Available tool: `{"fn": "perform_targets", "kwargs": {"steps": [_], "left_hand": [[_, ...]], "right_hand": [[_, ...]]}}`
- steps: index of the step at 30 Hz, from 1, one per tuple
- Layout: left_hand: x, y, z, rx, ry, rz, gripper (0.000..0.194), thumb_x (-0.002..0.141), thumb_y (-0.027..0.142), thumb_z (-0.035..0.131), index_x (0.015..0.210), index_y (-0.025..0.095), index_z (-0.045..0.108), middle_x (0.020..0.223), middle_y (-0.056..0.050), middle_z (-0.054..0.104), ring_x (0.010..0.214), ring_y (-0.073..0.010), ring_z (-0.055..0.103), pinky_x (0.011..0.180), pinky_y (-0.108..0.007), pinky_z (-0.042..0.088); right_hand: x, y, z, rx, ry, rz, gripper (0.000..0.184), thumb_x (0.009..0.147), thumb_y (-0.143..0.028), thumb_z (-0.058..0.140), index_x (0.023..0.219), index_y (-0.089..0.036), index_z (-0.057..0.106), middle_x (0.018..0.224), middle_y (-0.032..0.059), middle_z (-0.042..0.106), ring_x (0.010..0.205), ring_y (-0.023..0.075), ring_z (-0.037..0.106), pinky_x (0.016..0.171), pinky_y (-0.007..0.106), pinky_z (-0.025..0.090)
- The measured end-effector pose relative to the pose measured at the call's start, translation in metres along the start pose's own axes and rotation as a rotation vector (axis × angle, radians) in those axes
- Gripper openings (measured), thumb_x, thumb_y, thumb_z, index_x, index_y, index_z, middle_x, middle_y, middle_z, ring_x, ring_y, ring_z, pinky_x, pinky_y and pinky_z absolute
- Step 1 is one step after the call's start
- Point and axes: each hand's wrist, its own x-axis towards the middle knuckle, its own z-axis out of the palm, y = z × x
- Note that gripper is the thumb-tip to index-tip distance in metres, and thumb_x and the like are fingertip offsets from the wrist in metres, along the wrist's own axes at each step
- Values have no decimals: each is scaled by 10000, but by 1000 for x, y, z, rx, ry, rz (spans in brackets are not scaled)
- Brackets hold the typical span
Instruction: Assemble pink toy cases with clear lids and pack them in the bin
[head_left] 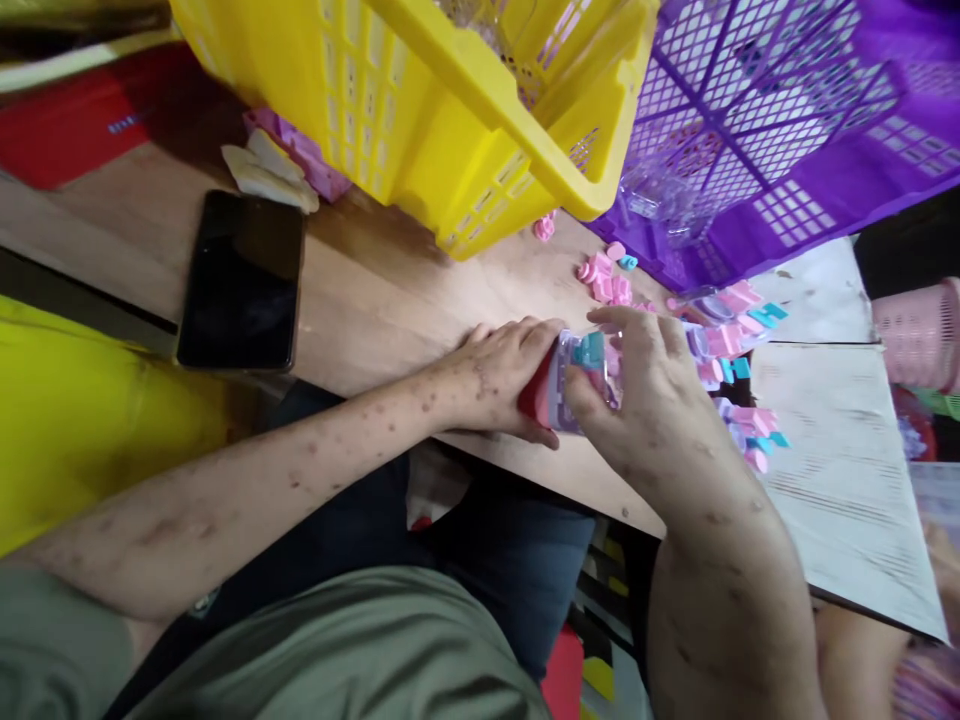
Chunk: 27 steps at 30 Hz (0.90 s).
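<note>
Left hand (504,375), right hand (649,385) — plastic case (561,382) between

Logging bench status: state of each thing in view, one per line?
Toy case: held, closure unclear
Left hand: wrapped around toy case
Right hand: at toy case, grip unclear
Phone: flat, screen dark
Yellow basket: open-topped, clear parts inside
Purple basket: clear parts inside
Pink pieces: loose on table

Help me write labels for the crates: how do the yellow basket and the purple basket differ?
The yellow basket sits to the left in the view; the purple basket sits to the right. The yellow basket's wall has rows of narrow slots, while the purple basket shows a broad mesh panel crossed by ribs. The yellow basket mostly shows its outside, the purple basket its inside. Both hold clear pieces.
</note>
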Motion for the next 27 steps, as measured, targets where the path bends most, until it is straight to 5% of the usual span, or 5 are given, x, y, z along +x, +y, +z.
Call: {"fn": "perform_targets", "kwargs": {"steps": [12,27], "left_hand": [[-1,0,0,1,15,14,1098,744,436,1008,1609,244,361,1641,-188,538,1532,-414,529,1237,-626,428],[-1,2,0,18,22,15,1123,736,520,993,1623,261,355,1647,-188,530,1517,-413,542,1228,-623,438]], "right_hand": [[2,-14,4,-187,-11,21,464,936,-278,602,1393,-203,580,1338,225,623,1292,440,604,1113,692,498],[-5,-20,7,-203,44,62,445,955,-279,575,1390,-183,588,1358,223,616,1262,426,598,1092,624,512]]}}
